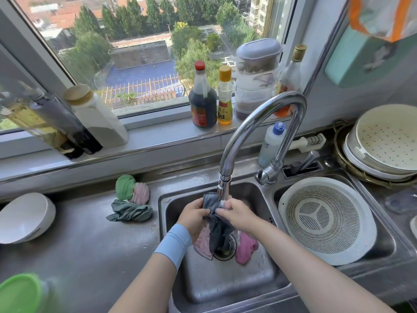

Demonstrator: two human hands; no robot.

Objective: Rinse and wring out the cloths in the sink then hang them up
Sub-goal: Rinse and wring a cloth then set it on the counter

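Observation:
Over the steel sink (pixel 225 281) both my hands hold a dark grey cloth (pixel 220 229) under the running tap (pixel 223 190). My left hand (pixel 194 214) grips its left side and my right hand (pixel 237 213) pinches its right side; the rest of the cloth hangs down toward the drain. A pale pink cloth (pixel 203 242) and a bright pink cloth (pixel 246 247) lie on the sink floor beside the drain. On the counter to the left sit wrung bundles: a green cloth (pixel 125 186), a light pink cloth (pixel 142 193) and a dark green cloth (pixel 130 213).
A white colander (pixel 325 220) fills the right basin. A white bowl (pixel 24 216) and a green lid (pixel 20 292) sit on the left counter. Bottles (pixel 203 98) and jars line the windowsill. Stacked strainers (pixel 383 141) stand at the right, a detergent bottle (pixel 270 143) behind the tap.

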